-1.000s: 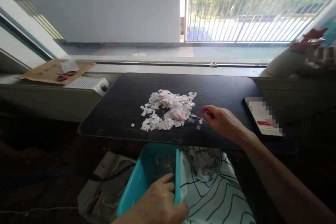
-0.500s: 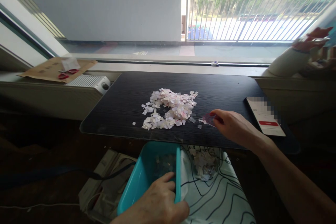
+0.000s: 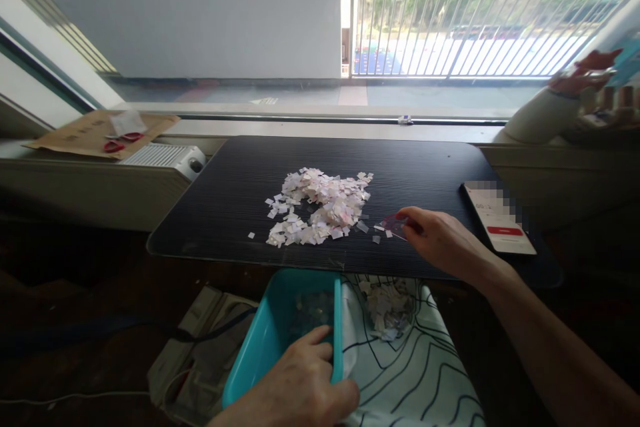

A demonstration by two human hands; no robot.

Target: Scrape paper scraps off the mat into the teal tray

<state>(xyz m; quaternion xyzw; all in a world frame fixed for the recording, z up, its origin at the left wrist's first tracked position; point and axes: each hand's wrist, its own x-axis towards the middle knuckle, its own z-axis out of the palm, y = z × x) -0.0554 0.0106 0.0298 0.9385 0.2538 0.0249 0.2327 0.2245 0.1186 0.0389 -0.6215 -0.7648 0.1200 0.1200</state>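
On the black table [image 3: 410, 167] lies a loose heap of small white and pinkish paper squares [image 3: 340, 203]. My right hand [image 3: 435, 233] is just right of the heap, pinching a thin, see-through pinkish plastic piece [image 3: 395, 223] flat near the tabletop. Several stray squares [image 3: 377, 239] lie by its edge. Below the table's front edge, my left hand [image 3: 305, 377] grips the right rim of a turquoise plastic bin [image 3: 265, 340], fingers inside and thumb outside. Small pale bits [image 3: 315, 307] show dimly at the bin's bottom.
A phone [image 3: 500, 217] lies at the table's right side. Right of the bin, more paper pieces [image 3: 387, 307] rest on patterned cloth [image 3: 415, 373]. Red-handled scissors [image 3: 123, 140] lie on a brown envelope [image 3: 85, 137] at the sill. A white figurine [image 3: 533, 107] stands far right.
The whole view has shifted slightly to the left. Both hands keep nearly the same place and grip, and the paper heap looks the same.
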